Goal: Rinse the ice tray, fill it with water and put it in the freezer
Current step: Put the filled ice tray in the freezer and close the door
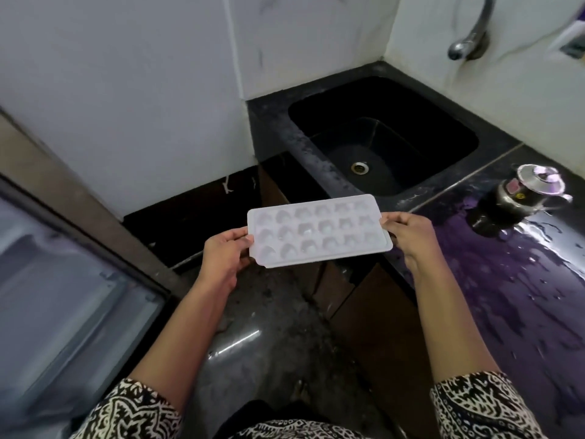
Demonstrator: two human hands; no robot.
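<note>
Before the black sink [383, 134], a person's left hand [221, 251] and right hand [408, 236] are gripping, fingers closed on each short end, a white ice tray [318, 231], level, short of the basin.

Home kitchen: black sink [383, 134], wall tap [471, 36], wet counter [506, 280].

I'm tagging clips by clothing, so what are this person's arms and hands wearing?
Both arms have short sleeves in a black-and-white swirling print, the left sleeve and the right sleeve, ending near the elbow. Below them the forearms are bare. The left hand and right hand wear no gloves; no rings, bangles or watch are visible.
</note>
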